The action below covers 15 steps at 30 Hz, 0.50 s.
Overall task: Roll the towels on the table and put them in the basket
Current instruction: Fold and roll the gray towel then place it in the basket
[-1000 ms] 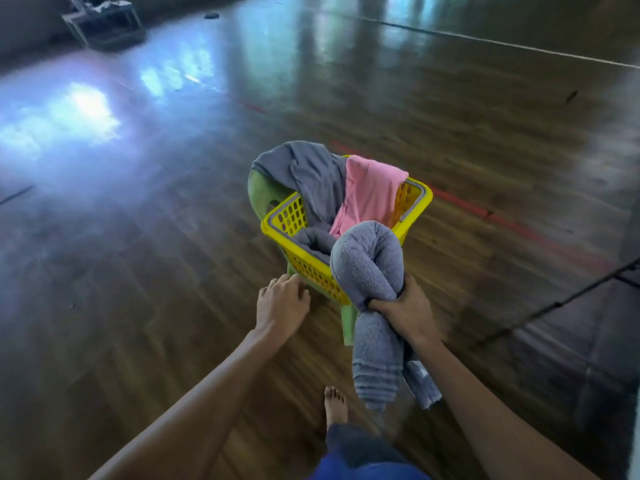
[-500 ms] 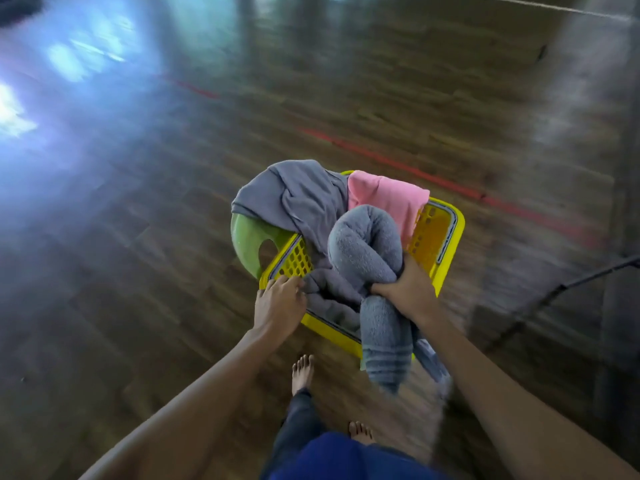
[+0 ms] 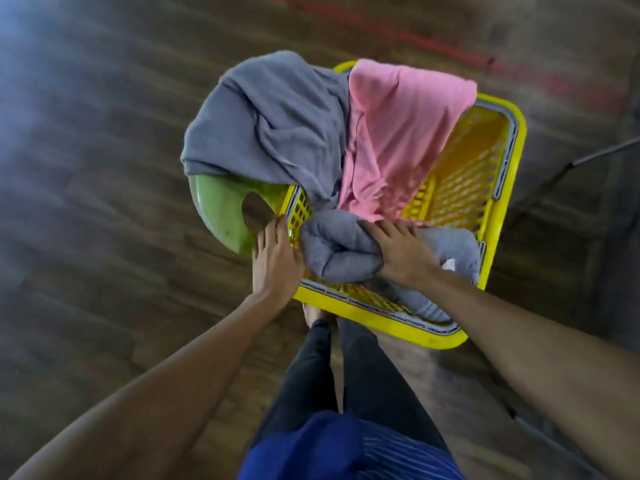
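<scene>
A yellow plastic basket (image 3: 381, 323) sits on a green plastic seat (image 3: 218, 209) just in front of me. Inside it, along the near side, lies a rolled grey towel (image 3: 339, 251). My right hand (image 3: 401, 251) grips this roll from above, fingers curled over it. My left hand (image 3: 273, 258) rests against the basket's left rim with fingers fairly straight, the fingertips reaching the green seat. A loose grey cloth (image 3: 273, 123) and a pink cloth (image 3: 398, 126) hang over the basket's far edge.
Dark wooden floor lies all around, with a red line (image 3: 415, 32) behind the basket. A thin dark rod or cable (image 3: 588, 157) runs across the floor at the right. My legs (image 3: 311, 368) stand right below the basket.
I have stepped up to the basket. My right hand has lowered the rolled grey towel from above the rim down into the basket. My left hand has moved onto the basket's left rim.
</scene>
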Available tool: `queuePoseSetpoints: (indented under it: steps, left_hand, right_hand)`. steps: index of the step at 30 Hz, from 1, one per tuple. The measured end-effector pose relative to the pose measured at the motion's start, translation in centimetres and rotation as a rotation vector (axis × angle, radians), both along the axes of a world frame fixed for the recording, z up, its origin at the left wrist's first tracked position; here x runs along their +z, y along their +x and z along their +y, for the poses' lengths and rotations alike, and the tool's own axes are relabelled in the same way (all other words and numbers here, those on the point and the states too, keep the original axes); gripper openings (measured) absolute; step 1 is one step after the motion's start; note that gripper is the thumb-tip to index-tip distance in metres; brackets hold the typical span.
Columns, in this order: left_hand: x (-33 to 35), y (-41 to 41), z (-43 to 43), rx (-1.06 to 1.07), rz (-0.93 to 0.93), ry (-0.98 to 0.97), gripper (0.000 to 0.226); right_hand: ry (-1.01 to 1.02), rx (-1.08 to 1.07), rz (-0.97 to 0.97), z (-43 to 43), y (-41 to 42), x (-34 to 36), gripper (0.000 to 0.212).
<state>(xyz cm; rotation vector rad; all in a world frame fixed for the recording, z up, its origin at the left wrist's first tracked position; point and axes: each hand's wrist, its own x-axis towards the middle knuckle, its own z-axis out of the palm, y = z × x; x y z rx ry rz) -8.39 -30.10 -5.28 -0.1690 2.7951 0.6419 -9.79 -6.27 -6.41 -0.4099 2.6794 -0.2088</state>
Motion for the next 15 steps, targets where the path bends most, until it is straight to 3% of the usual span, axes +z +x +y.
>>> queuePoseSetpoints:
  steps: [8,15]
  left_hand:
    - [-3.3,0.7,0.7,-0.01,-0.006,0.017,0.087]
    - [-4.0,0.9,0.7,-0.035,0.033,-0.004,0.089]
  right_hand:
    - [0.06,-0.084,-0.015,-0.9,1.8,-7.8,0.11]
    - [0.117,-0.111,-0.12,-0.6,1.3,-9.9,0.116]
